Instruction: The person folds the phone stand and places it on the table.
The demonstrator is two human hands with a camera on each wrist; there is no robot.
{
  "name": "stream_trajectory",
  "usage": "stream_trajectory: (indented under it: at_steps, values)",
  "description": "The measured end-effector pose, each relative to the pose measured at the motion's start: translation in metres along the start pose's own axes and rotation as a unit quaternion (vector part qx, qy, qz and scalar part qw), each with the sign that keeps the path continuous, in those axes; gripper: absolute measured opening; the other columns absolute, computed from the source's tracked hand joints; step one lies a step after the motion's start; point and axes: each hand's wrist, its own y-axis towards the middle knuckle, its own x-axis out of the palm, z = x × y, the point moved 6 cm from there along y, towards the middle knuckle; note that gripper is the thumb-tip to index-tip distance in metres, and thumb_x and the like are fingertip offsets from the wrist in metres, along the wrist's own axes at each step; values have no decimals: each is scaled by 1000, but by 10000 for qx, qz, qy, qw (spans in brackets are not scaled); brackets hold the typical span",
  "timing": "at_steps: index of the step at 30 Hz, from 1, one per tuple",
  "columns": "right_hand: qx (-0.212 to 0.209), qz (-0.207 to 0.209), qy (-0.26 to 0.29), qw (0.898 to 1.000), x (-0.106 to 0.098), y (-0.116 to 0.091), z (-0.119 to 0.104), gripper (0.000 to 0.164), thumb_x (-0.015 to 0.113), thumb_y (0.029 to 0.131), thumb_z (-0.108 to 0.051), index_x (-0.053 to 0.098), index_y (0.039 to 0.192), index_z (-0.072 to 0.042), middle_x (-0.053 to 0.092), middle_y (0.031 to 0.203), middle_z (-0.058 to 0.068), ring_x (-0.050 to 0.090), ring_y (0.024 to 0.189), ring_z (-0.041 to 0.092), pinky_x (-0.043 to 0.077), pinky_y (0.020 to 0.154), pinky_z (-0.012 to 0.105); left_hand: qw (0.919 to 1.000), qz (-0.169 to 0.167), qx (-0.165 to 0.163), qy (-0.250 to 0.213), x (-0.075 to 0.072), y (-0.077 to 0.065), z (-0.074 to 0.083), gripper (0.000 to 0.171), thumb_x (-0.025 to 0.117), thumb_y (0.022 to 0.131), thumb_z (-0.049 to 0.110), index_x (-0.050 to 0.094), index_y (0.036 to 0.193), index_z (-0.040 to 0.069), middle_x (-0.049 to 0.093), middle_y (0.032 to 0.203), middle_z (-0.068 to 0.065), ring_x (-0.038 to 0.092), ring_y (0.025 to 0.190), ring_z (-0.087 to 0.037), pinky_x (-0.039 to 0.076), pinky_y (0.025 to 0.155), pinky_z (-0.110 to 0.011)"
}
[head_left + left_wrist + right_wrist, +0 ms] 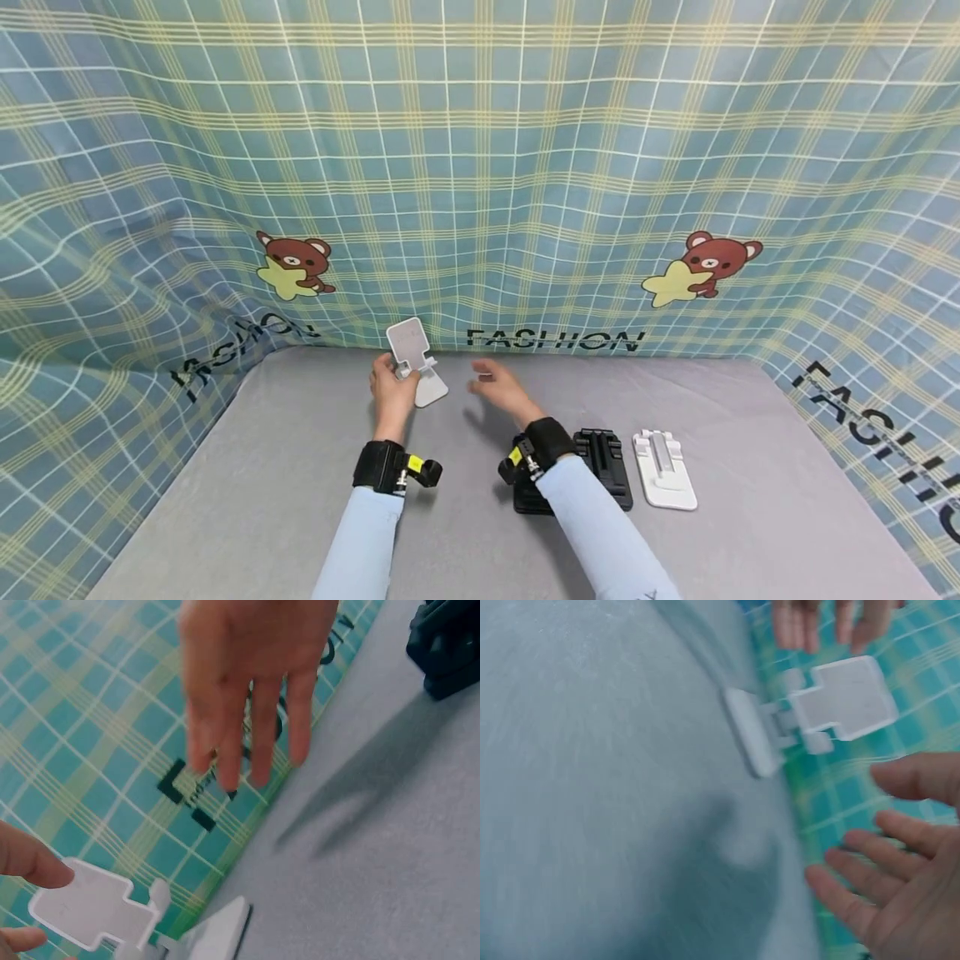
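Observation:
A white phone stand stands unfolded near the back of the table, its plate tilted up over a flat base. Beside its left side is my left hand, fingers extended; in the right wrist view a gap shows between those fingers and the plate. The thumb overlaps the plate in the left wrist view. To the right of the stand, my right hand hangs over the table with fingers spread and nothing in it.
Black folded phone stands lie partly hidden under my right forearm. A white folded phone stand lies to their right. Behind the grey table hangs a plaid cloth with printed bears, which also runs along both sides.

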Motion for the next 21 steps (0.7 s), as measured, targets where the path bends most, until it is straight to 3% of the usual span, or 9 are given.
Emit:
stream_trajectory:
  at_steps: [7, 13, 21]
  values:
    - [311, -486, 1226, 9908, 31, 27, 7, 66, 56, 93, -16, 25, 149, -5, 29, 152, 19, 38, 134, 37, 40, 103, 51, 9979, -234, -182, -574, 16, 14, -10, 65, 57, 84, 2, 28, 142, -1, 35, 137, -30, 41, 123, -42, 38, 100, -50]
    - [550, -752, 1181, 9886, 51, 35, -4, 76, 58, 91, -21, 16, 153, -13, 16, 159, 12, 26, 141, 34, 35, 108, 49, 9943, -286, -244, -1001, 16, 20, -13, 64, 53, 86, 1, 25, 144, 0, 37, 135, -29, 44, 116, -38, 39, 95, -47]
    - [580, -745, 1226, 9880, 72, 41, -13, 76, 57, 87, -18, 18, 153, -13, 21, 157, 15, 28, 141, 35, 32, 109, 50, 9858, -427, 118, -1618, 17, 22, -15, 68, 50, 85, -4, 23, 147, 4, 38, 141, -26, 42, 124, -37, 38, 98, -44]
